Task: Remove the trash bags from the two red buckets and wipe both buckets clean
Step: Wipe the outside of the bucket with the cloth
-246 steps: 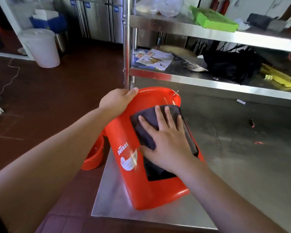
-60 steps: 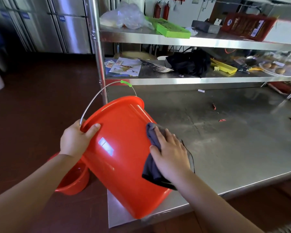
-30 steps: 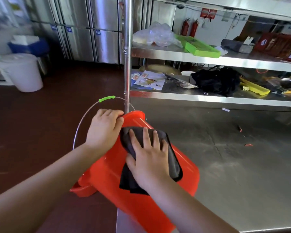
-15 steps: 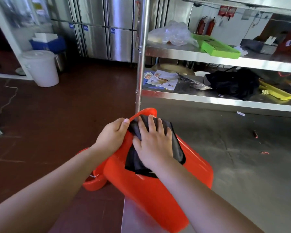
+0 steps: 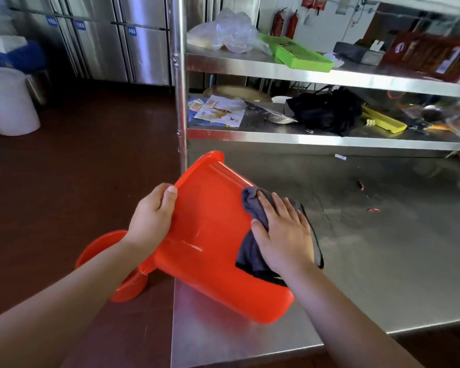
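Note:
A red bucket [image 5: 213, 235] lies tilted on its side at the left end of the steel table [image 5: 369, 261], its rim pointing away towards the shelf post. My left hand [image 5: 154, 216] grips the bucket's left side near the rim. With the palm flat and fingers spread, my right hand [image 5: 284, 235] presses a dark grey cloth [image 5: 250, 251] against the bucket's right outer wall. A second red bucket [image 5: 101, 251] stands on the floor to the left of the table, partly hidden behind my left forearm.
A steel shelf unit rises behind the table, its post [image 5: 179, 83] just beyond the bucket rim. A black bag [image 5: 327, 110], papers [image 5: 218, 112] and a green tray [image 5: 300, 54] lie on the shelves. A white bin [image 5: 7, 102] stands on the brown floor at left.
My right hand slid the cloth from the top of the bucket near the rim to its right side. My left hand shifted its grip lower on the left wall. The view turned slightly right.

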{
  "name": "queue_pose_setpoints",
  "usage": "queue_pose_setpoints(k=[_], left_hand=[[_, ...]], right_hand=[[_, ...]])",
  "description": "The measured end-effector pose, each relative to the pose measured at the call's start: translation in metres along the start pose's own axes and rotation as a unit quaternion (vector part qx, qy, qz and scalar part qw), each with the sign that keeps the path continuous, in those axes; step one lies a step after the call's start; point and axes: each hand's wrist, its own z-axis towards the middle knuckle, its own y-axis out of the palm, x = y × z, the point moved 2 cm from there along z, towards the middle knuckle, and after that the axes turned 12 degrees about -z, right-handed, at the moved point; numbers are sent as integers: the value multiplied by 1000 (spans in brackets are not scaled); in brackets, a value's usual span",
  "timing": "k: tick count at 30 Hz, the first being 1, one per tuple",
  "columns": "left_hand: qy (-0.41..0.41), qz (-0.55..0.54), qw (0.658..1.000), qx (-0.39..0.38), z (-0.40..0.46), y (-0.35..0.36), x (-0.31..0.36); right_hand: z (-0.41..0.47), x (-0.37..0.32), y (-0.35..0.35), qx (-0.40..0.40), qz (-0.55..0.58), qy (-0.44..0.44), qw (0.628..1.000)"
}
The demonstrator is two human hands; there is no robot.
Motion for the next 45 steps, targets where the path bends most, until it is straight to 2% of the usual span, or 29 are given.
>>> queue_pose_setpoints(k=[4,10,16,20,24,29,32,37,40,45], left_hand=[[4,7,1000,6,-14,-6,-4],[7,18,1000,14,-25,-13,-2],[28,17,999,17,-30,-17,-8],[36,17,999,17,-29,-21,-10],[31,22,999,5,-27,-21,-9],[8,-52,998,-23,-44,-27,-14],[-31,-87,995,-41,-56,-34,-15],[-83,30,996,-3,-31,-30,11],[-103,83,991,-3,-4,-21,31],[-91,145,984,47,0,-26,26]], right_hand=[[-18,17,2,0,11,59,998],[-17,-27,-3,-2,-41,95,995],[4,-103,-16,27,-50,0,998],[31,-132,-19,10,-39,-50,998],[46,-115,-18,1,-8,-60,998],[45,-51,-16,-55,59,31,996],[25,-15,-14,-77,85,57,992],[-8,-17,-10,-44,42,72,996],[-28,-38,-8,-16,-14,42,999],[-40,-72,-14,14,-34,6,999]])
